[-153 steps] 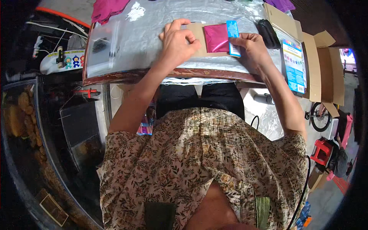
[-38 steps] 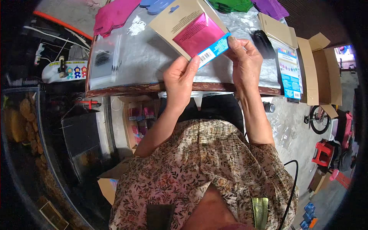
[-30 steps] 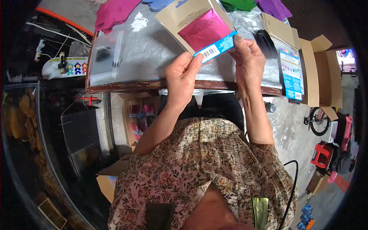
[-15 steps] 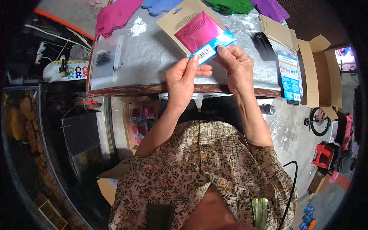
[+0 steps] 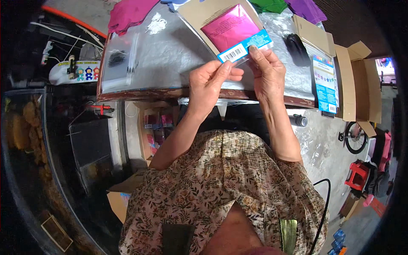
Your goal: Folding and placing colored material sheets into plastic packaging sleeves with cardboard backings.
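Above the table, a flat retail packet [image 5: 229,36] is tilted in my hands. It has a brown cardboard backing, a folded shiny pink piece in its middle and a blue-and-white barcode band along the lower edge. My left hand [image 5: 208,85] pinches the band's left end between thumb and fingers. At the other end my right hand [image 5: 270,70] grips the edge, its thumb on top of the blue part. See-through film shows below the band between both hands. The packet's top end runs out of view.
On the table [image 5: 165,63] lie pink fabric pieces [image 5: 129,15], white strings [image 5: 157,24], plastic bags with black bits [image 5: 117,58], a black object [image 5: 296,46] and brown cards [image 5: 312,36]. A printed blue-and-white packet [image 5: 325,85] and an open carton [image 5: 361,80] are at the right.
The packet has moved up and slightly right in the view, with both hands shifting rightward along with it. More of the see-through film shows beneath the band.
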`<state>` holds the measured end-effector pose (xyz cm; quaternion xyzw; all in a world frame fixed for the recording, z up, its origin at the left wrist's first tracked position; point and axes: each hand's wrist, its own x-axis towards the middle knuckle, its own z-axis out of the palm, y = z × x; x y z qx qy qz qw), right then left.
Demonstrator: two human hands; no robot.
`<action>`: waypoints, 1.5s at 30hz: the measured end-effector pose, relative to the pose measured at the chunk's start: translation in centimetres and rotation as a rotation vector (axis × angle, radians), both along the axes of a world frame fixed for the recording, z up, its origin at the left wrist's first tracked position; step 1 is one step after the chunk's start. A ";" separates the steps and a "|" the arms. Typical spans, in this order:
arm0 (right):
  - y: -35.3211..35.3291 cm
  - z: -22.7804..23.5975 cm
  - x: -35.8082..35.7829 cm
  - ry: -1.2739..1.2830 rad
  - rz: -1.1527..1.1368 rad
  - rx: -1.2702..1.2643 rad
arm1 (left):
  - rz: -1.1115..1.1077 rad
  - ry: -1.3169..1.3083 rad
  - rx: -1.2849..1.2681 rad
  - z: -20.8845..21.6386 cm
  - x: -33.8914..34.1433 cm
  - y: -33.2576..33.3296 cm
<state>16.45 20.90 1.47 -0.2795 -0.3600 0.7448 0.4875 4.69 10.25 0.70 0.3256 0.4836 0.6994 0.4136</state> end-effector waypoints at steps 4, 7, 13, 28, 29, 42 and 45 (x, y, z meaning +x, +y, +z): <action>0.1 0.1 -0.2 -0.005 -0.016 0.020 | -0.018 -0.038 -0.008 0.6 0.2 0.1; -1.1 -0.2 -0.8 -0.058 0.016 0.020 | 0.092 0.092 -0.014 0.1 0.5 -0.1; -3.2 -0.3 -0.9 0.004 0.098 -0.027 | -0.012 0.180 0.044 -0.3 0.3 -0.1; 0.8 0.6 4.2 -0.286 0.178 0.215 | 0.170 -0.040 0.058 1.6 -8.8 1.2; 1.0 0.6 4.3 -0.307 0.173 0.232 | 0.156 -0.042 0.063 1.4 -8.8 1.3; 2.8 1.8 6.4 -0.351 0.228 0.314 | 0.100 0.180 0.073 3.9 -8.0 0.3; 2.8 2.0 6.8 -0.364 0.231 0.314 | -0.170 0.343 0.122 4.4 -9.3 1.0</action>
